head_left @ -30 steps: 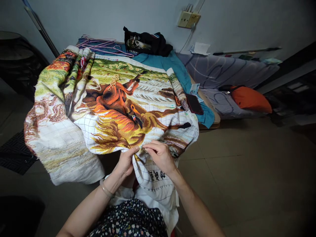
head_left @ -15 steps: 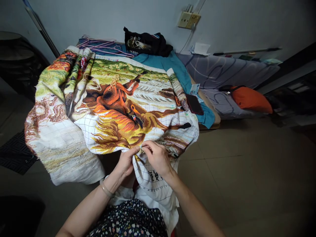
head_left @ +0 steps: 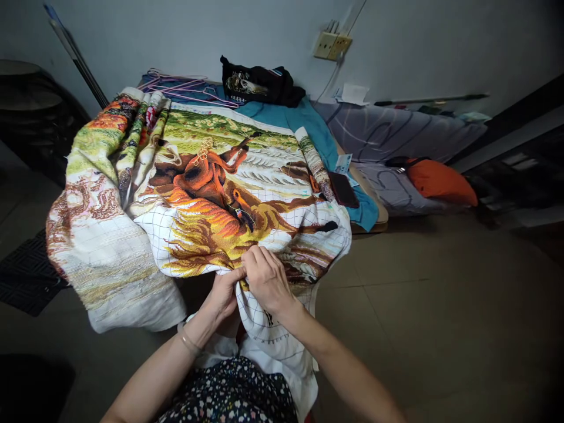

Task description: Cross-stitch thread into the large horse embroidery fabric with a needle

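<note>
A large cross-stitch cloth (head_left: 273, 241) with a horse picture in orange, brown and yellow spreads over my lap and the low bed ahead. My left hand (head_left: 224, 292) is closed on a gathered fold of it, thumb on top and the other fingers underneath. Right beside that thumb, my right hand (head_left: 266, 276) lies over the fold with its fingers curled together. Whatever those fingertips pinch is hidden; no needle can be made out. Loose yellow thread (head_left: 204, 151) lies on the horse's head, farther up the cloth.
Behind the cloth lie pink hangers (head_left: 176, 85) and a black printed bag (head_left: 259, 82). A dark phone (head_left: 343, 189) rests by the rolled right end. Farther right is an orange bag (head_left: 440, 185). A wall socket (head_left: 331, 46) is above.
My right hand has shifted slightly up and left, turning so its back covers the pinch point. My left hand keeps its hold on the cloth. The view has moved a little.
</note>
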